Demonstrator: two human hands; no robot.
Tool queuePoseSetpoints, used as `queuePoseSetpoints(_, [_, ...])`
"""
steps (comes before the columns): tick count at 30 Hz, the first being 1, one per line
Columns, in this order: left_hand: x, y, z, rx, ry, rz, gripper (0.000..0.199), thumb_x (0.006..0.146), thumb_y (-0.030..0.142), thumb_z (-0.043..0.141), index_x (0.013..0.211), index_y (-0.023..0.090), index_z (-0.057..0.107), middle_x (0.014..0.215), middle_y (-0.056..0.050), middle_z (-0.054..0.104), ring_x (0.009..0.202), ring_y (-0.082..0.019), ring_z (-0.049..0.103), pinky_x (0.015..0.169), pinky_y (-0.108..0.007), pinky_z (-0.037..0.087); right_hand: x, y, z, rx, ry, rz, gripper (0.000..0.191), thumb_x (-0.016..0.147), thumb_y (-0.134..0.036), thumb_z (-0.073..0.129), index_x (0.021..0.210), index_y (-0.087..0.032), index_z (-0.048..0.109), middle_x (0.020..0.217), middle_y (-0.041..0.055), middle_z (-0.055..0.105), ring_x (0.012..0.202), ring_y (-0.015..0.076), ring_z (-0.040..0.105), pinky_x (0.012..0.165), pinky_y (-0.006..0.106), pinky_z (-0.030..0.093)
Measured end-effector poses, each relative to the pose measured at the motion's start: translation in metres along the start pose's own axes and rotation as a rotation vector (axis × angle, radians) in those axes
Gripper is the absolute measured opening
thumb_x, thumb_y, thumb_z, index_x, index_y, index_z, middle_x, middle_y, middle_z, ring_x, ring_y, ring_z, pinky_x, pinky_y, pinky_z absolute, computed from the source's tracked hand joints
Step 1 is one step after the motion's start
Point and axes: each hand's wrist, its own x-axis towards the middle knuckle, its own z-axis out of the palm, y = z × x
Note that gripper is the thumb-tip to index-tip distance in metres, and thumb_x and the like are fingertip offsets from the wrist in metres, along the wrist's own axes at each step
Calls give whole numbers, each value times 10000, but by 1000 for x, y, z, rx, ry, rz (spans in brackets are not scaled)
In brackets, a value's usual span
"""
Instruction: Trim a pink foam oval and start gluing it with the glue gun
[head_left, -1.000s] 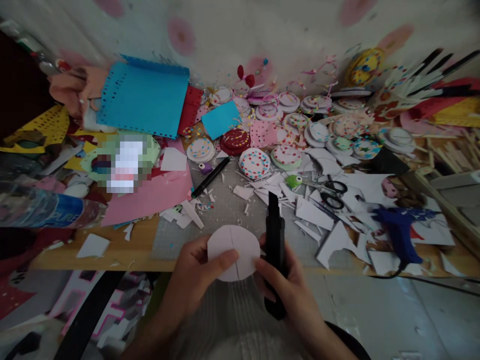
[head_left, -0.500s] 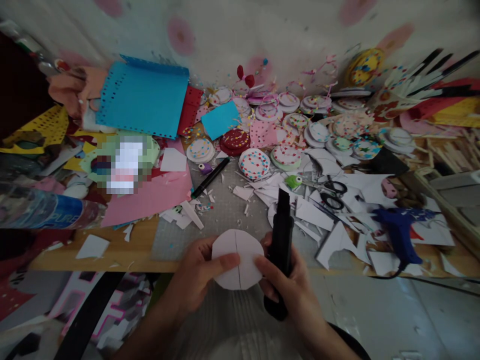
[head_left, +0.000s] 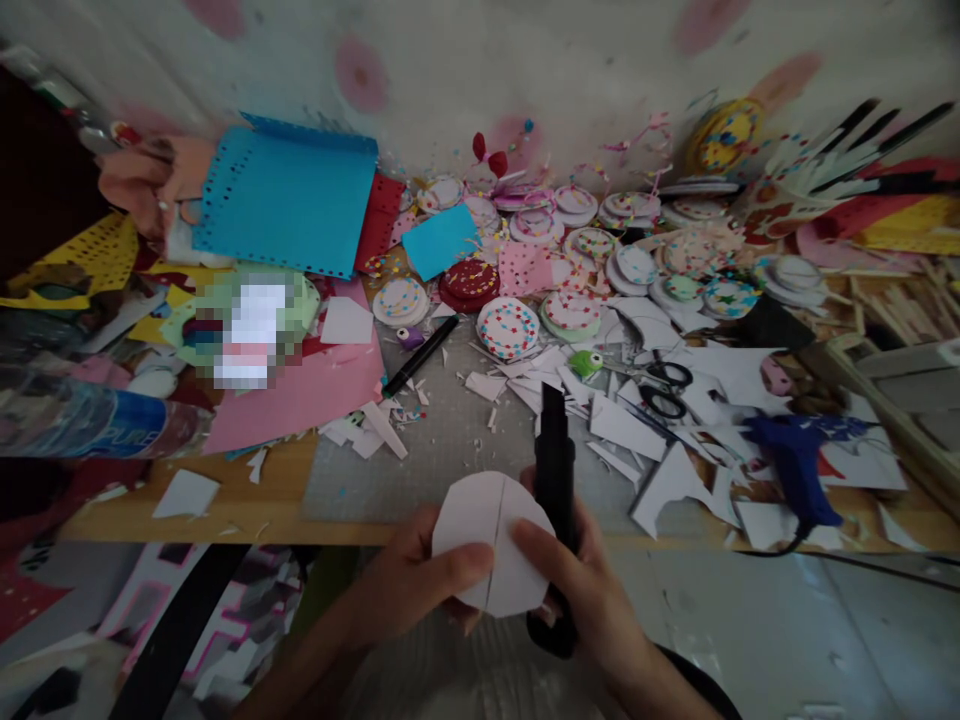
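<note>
Between my two hands is a white, roughly round foam or card disc (head_left: 469,515) with a dark line across its middle. My left hand (head_left: 427,580) pinches its left side, thumb on top and fingers underneath. The thumb of my right hand (head_left: 577,570) presses on the disc's right side. That same hand also grips a black utility knife (head_left: 555,460), its blade pointing away from me, beside the disc. Below both hands lies the front edge of a grey cutting mat (head_left: 360,490).
White scraps (head_left: 622,425), black-handled scissors (head_left: 664,385) and a blue glue gun (head_left: 799,465) lie to the right. A black marker (head_left: 421,357) rests on the mat. Decorated round pieces (head_left: 508,328) crowd the back. On the left are a water bottle (head_left: 112,415) and blue foam sheet (head_left: 289,200).
The disc has turned a little clockwise, so its line now slants, and it sits slightly lower and nearer. My right thumb reaches further over it; the knife has shifted slightly left.
</note>
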Motion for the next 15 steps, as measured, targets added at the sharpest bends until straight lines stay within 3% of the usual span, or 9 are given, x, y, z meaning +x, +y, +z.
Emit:
queuePoseSetpoints(7, [-1, -8, 4, -52, -56, 20, 474, 742, 585, 667, 778, 113, 685, 544, -10, 589, 416, -67, 470, 412, -175, 367, -6, 2, -1, 21, -27, 22, 674, 715, -585, 729, 1154, -230, 361, 483, -108, 503, 286, 42, 363, 267, 116, 280])
queuePoseSetpoints(12, [3, -8, 9, -72, 127, -33, 471, 705, 598, 670, 742, 129, 640, 508, 2, 567, 408, -86, 466, 409, -197, 341, -1, 2, 0, 30, 24, -20, 599, 725, -560, 738, 1089, -227, 400, 491, -114, 485, 314, 32, 366, 287, 102, 286])
queuePoseSetpoints(15, [3, -2, 12, 19, 85, 1, 483, 724, 604, 642, 603, 144, 563, 467, 15, 491, 428, -75, 418, 437, -208, 310, 3, 6, 1, 47, 100, -68, 565, 723, -527, 759, 1074, -232, 429, 571, -103, 499, 377, 24, 395, 325, 92, 319])
